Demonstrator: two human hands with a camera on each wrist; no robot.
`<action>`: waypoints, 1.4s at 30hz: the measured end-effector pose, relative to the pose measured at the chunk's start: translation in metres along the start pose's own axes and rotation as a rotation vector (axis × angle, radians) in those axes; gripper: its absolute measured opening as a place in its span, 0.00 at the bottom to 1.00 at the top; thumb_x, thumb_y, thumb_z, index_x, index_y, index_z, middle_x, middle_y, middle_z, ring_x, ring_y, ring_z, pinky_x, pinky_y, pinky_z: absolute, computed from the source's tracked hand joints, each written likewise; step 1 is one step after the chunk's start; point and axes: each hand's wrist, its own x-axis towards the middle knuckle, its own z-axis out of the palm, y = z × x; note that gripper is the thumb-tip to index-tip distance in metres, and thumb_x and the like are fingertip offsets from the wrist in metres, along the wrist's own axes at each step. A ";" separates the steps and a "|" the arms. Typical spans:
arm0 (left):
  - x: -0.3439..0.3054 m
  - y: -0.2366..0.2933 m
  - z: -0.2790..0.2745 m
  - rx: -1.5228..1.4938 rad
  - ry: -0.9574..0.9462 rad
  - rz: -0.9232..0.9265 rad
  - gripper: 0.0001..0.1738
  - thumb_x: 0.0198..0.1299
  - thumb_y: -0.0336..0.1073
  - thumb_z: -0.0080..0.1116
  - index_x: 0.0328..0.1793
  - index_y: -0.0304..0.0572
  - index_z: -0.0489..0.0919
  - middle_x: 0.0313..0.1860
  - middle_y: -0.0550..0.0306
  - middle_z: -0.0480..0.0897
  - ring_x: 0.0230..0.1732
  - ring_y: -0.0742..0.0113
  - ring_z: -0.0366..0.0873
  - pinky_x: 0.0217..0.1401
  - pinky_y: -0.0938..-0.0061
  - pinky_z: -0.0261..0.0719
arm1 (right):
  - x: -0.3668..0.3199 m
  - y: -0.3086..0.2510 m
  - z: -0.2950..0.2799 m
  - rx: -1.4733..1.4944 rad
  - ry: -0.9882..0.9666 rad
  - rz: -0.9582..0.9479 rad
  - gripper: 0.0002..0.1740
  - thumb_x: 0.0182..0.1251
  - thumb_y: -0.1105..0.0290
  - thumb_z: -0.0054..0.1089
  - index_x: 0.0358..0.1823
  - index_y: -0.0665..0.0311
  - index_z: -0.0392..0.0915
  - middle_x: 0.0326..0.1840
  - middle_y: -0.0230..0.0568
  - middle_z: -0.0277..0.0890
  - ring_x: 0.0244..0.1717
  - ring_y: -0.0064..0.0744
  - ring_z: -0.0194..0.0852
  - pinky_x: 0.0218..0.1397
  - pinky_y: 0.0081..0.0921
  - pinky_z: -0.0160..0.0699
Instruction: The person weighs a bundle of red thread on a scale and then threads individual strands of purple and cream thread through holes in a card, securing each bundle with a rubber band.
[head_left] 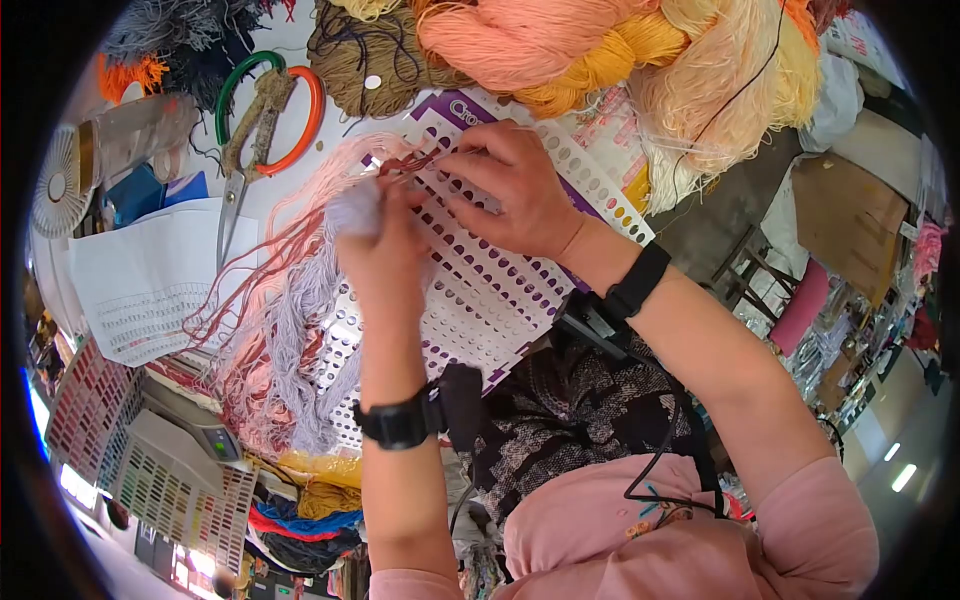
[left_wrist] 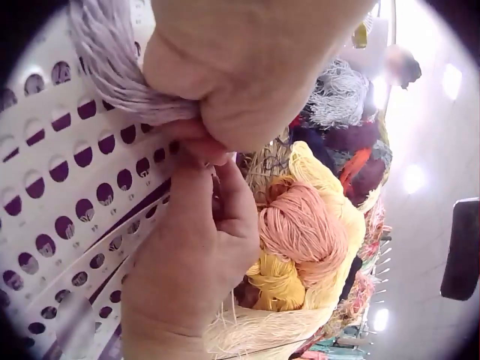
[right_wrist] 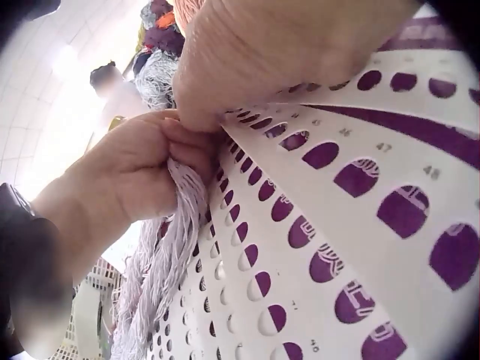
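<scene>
My left hand [head_left: 385, 250] grips a lavender thread bundle [head_left: 355, 208], whose strands hang over pale pink ones. Beside it, my right hand [head_left: 515, 185] pinches dark reddish strands [head_left: 405, 163] at the upper part of a white and purple card with holes [head_left: 470, 320]. In the left wrist view the fingertips of my left hand [left_wrist: 240, 75] and right hand [left_wrist: 184, 255] meet over the card, partly hidden. Lavender strands [right_wrist: 187, 202] hang out of my left hand [right_wrist: 120, 172] in the right wrist view, with my right hand [right_wrist: 277, 60] close above the card's holes.
Scissors with green and orange handles [head_left: 232, 200] lie left of the card, above a printed sheet [head_left: 145, 290]. Peach skeins [head_left: 530, 45], yellow skeins [head_left: 610, 70] and an olive skein [head_left: 365, 60] lie beyond it. A clear container [head_left: 145, 130] stands at the far left.
</scene>
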 end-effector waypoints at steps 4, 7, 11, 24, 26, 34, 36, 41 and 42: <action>-0.017 0.023 -0.028 -0.971 -0.231 -0.346 0.10 0.58 0.32 0.44 0.43 0.36 0.70 0.32 0.51 0.77 0.09 0.85 0.55 0.11 0.91 0.53 | 0.004 0.004 -0.001 0.104 0.026 -0.032 0.10 0.42 0.73 0.52 0.30 0.60 0.74 0.29 0.35 0.69 0.33 0.36 0.67 0.39 0.30 0.62; -0.009 0.020 -0.019 -0.508 -0.449 -0.338 0.12 0.58 0.31 0.43 0.48 0.36 0.69 0.24 0.58 0.75 0.09 0.85 0.55 0.10 0.91 0.51 | 0.007 0.003 -0.007 0.299 0.044 0.052 0.09 0.42 0.77 0.50 0.29 0.61 0.73 0.22 0.38 0.69 0.28 0.38 0.68 0.32 0.28 0.64; -0.007 0.016 0.003 0.362 -0.319 -0.159 0.17 0.52 0.34 0.52 0.48 0.36 0.70 0.21 0.63 0.72 0.12 0.81 0.63 0.13 0.88 0.59 | 0.008 0.005 -0.005 0.248 0.027 0.059 0.11 0.41 0.74 0.53 0.31 0.60 0.73 0.23 0.39 0.69 0.29 0.37 0.68 0.32 0.29 0.65; -0.104 0.095 -0.250 -0.437 0.081 -0.103 0.18 0.57 0.28 0.44 0.54 0.32 0.64 0.32 0.58 0.76 0.15 0.86 0.60 0.15 0.94 0.56 | 0.004 -0.008 0.000 -0.137 -0.076 0.077 0.22 0.37 0.67 0.58 0.40 0.57 0.69 0.36 0.35 0.66 0.42 0.36 0.63 0.47 0.32 0.56; -0.109 0.069 -0.168 -0.389 -0.025 -0.229 0.19 0.57 0.33 0.46 0.53 0.31 0.65 0.32 0.55 0.77 0.18 0.82 0.63 0.19 0.90 0.61 | 0.004 -0.011 0.000 -0.068 -0.031 0.065 0.19 0.38 0.70 0.57 0.37 0.58 0.69 0.35 0.37 0.66 0.41 0.38 0.63 0.43 0.34 0.59; -0.085 0.022 -0.045 -0.500 -0.266 -0.398 0.28 0.62 0.48 0.33 0.56 0.29 0.62 0.51 0.48 0.69 0.50 0.61 0.67 0.50 0.64 0.66 | -0.015 -0.092 -0.016 0.842 -0.430 0.682 0.03 0.51 0.77 0.55 0.27 0.68 0.72 0.27 0.32 0.71 0.27 0.17 0.67 0.29 0.15 0.67; -0.085 0.021 -0.047 -0.502 -0.344 -0.379 0.30 0.62 0.50 0.30 0.57 0.30 0.62 0.51 0.51 0.69 0.51 0.63 0.66 0.51 0.66 0.64 | -0.015 -0.099 -0.011 1.057 -0.463 0.834 0.02 0.52 0.77 0.54 0.26 0.69 0.73 0.27 0.32 0.72 0.24 0.14 0.67 0.26 0.12 0.67; -0.089 0.026 -0.044 -0.584 -0.303 -0.404 0.31 0.61 0.52 0.29 0.56 0.28 0.61 0.52 0.47 0.67 0.53 0.61 0.65 0.48 0.59 0.69 | -0.012 -0.100 -0.025 1.257 -0.376 0.982 0.03 0.53 0.78 0.50 0.27 0.69 0.74 0.36 0.36 0.74 0.20 0.14 0.66 0.21 0.11 0.68; -0.089 0.024 -0.044 -0.603 -0.287 -0.403 0.31 0.62 0.51 0.29 0.56 0.26 0.61 0.53 0.45 0.67 0.53 0.59 0.65 0.47 0.55 0.70 | -0.012 -0.100 -0.027 1.266 -0.372 0.978 0.04 0.53 0.78 0.49 0.27 0.68 0.73 0.38 0.37 0.73 0.20 0.14 0.66 0.21 0.12 0.68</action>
